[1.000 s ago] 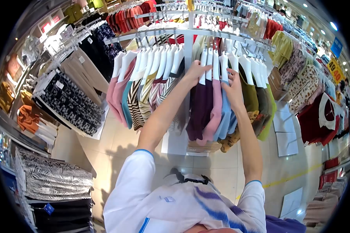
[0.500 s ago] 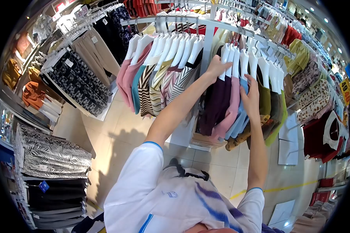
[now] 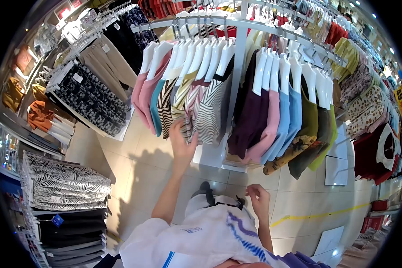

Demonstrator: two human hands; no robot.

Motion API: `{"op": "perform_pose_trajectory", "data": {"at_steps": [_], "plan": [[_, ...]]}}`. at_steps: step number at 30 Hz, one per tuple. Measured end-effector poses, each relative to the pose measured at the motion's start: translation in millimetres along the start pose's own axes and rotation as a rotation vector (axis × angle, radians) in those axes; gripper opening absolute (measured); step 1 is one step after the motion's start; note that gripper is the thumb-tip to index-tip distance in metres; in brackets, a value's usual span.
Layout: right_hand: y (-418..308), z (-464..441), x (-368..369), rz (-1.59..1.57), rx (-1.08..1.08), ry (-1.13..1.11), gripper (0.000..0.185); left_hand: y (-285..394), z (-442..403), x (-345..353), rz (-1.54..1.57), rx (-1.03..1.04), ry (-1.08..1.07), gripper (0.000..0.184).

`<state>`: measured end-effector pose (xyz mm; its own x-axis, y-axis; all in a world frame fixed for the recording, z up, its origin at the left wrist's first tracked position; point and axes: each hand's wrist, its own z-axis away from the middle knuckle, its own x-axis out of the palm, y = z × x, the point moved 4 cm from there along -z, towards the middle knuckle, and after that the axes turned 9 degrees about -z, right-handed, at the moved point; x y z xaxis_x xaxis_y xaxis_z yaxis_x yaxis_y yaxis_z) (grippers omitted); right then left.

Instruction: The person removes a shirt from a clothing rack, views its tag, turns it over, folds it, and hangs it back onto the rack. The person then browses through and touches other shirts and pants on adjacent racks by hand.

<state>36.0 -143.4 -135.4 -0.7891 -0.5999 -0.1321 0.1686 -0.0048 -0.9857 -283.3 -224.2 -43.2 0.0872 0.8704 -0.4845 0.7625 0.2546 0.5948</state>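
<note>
Striped shirts (image 3: 208, 118) hung lengthwise from the rail (image 3: 192, 21), just beyond the nearer left hand (image 3: 182, 149), its fingers spread and empty; the right hand (image 3: 259, 202), loosely curled, held nothing visible.

Striped top (image 3: 208, 118) black-and-white; purple garment (image 3: 253, 118), pink garment (image 3: 271, 127), light-blue garments (image 3: 294, 118); dark garment (image 3: 88, 94), pale print seemingly floral.

Two pink tops (image 3: 146, 102) and one teal top (image 3: 156, 109) beyond the left grip (image 3: 182, 145), two light-blue tops (image 3: 295, 117) beyond the right grip (image 3: 259, 200)!
</note>
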Motion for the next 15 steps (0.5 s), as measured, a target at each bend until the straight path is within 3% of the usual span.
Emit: {"op": "perform_pose_trajectory", "data": {"at_steps": [2, 6, 10, 12, 15], "plan": [[-13, -10, 12, 0.057, -0.019, -0.038, 0.011, 4, -15, 21, 0.118, 0.014, -0.114, 0.056], [-127, -58, 53, 0.065, -0.448, -0.119, 0.018, 16, -4, 58, 0.211, 0.017, -0.29, 0.061], [-180, -115, 92, -0.103, -0.535, -0.101, 0.04, 24, 7, 54, 0.209, 0.086, -0.279, 0.063], [-193, -149, 111, -0.01, -0.698, 0.062, 0.052, 23, 9, 55, 0.243, 0.116, -0.372, 0.062], [-185, -194, 129, 0.242, -0.688, 0.192, 0.064, 22, 13, 55, 0.269, 0.184, -0.438, 0.059]]}}
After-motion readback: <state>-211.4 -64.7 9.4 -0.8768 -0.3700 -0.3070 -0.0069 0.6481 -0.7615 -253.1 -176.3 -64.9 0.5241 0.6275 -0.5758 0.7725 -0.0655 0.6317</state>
